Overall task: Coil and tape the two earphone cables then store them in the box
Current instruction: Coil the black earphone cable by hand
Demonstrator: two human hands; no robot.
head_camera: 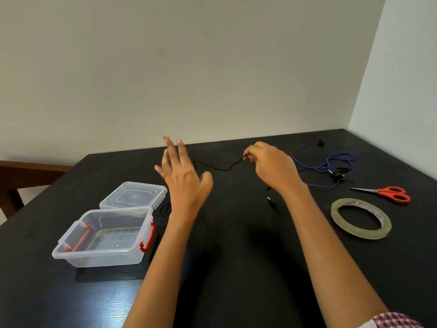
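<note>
A thin black earphone cable (220, 167) lies across the black table (236, 256). My right hand (269, 164) pinches it near one end, lifted slightly. My left hand (184, 176) hovers above the table with fingers spread and straight, holding nothing. The cable runs behind it toward the left. The black plug end (272, 201) shows beside my right forearm. A blue earphone cable (328, 165) lies in a loose tangle at the far right. A clear plastic box (104, 237) with red latches stands open at the left, its lid (133, 195) lying behind it.
A roll of clear tape (360, 218) lies flat at the right, with red-handled scissors (387, 192) behind it. The wall meets the table's far edge. A wooden piece of furniture (21, 176) stands beyond the left edge.
</note>
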